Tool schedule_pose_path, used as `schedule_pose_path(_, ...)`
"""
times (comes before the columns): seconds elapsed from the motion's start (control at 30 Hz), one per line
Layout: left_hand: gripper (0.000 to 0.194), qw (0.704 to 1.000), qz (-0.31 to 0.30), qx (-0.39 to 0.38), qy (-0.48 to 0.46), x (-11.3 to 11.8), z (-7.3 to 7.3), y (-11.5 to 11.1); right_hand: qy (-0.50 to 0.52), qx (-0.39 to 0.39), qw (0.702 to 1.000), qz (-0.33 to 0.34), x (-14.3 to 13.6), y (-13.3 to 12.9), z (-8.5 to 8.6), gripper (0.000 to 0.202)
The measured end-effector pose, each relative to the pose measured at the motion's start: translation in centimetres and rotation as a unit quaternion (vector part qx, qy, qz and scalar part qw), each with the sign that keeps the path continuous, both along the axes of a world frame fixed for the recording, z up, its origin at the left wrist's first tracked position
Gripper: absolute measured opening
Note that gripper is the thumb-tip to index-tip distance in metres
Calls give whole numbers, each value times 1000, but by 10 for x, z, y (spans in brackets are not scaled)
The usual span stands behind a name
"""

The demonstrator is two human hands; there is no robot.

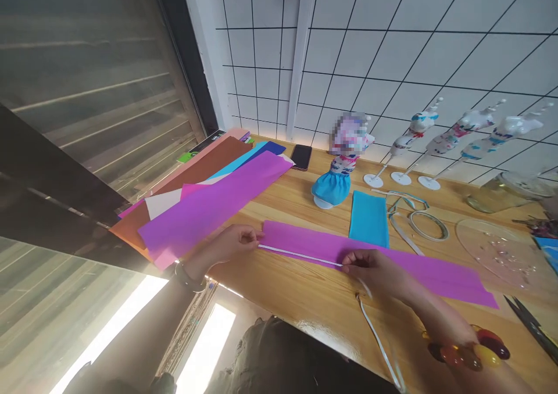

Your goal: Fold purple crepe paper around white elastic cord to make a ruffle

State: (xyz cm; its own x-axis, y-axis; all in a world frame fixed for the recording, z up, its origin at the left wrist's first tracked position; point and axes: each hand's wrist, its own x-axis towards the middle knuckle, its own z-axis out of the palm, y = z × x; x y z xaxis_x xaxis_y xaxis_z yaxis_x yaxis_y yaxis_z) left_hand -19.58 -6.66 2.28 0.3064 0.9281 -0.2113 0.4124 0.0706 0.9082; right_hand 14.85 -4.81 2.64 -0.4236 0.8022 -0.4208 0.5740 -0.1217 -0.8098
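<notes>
The left forearm extends from the lower left up to the work, a bangle (189, 278) at the wrist. The left hand (244, 240) is curled, fingers bent, pinching one end of a narrow white ribbon (300, 255) at the left end of a long purple strip (418, 271). The ribbon runs straight along the strip's near edge between the two hands. The right hand (365, 265) is palm down with fingers bent, pinching the ribbon against that edge; a loose length trails below it toward the near side. The right forearm enters from the lower right and carries a beaded bracelet (473, 347). The purple strip lies flat, angled slightly downward to the right, and passes behind the right hand.

Surface: a glossy wood-grain table (300, 289). From left to right it bears overlapping colored sheets (218, 199), a dark phone (300, 157), a figure in a blue skirt (332, 185), a blue fabric rectangle (369, 217), three small dress forms (414, 133), a ribbon roll (443, 229), a round clear tray (462, 240) and dark scissors (529, 324).

Room: slatted panels (87, 63) at left; a white wall (379, 51) with black grid lines behind the table.
</notes>
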Motion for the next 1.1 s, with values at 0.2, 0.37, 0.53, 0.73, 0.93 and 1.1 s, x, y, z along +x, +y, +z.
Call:
schedule_pose_path(0.2, 20, 1000, 10, 20, 9, 1, 0, -3, 2, -7, 1000, -12, -6, -2, 3, 35)
schedule_pose_path(0.37, 19, 998, 7, 49, 25, 3, 0, -2, 15, -7, 999, -46, -7, -2, 1, 32)
schedule_pose_path(0.53, 16, 997, 19, 63, 25, 6, 0, -1, -18, -9, 1000, -8, -1, -2, -2, 32)
schedule_pose_path(0.73, 16, 995, 9, 91, 44, 8, -4, 2, -13, -2, 1000, 8, 1, -4, 1, 31)
schedule_pose_path(0.93, 16, 993, 10, 98, 59, 8, -9, 1, -20, -6, 1000, -3, -4, -5, 8, 34)
schedule_pose_path(1.1, 16, 993, 8, 97, 62, 9, -11, 1, -25, -19, 999, -14, -10, -8, 18, 30)
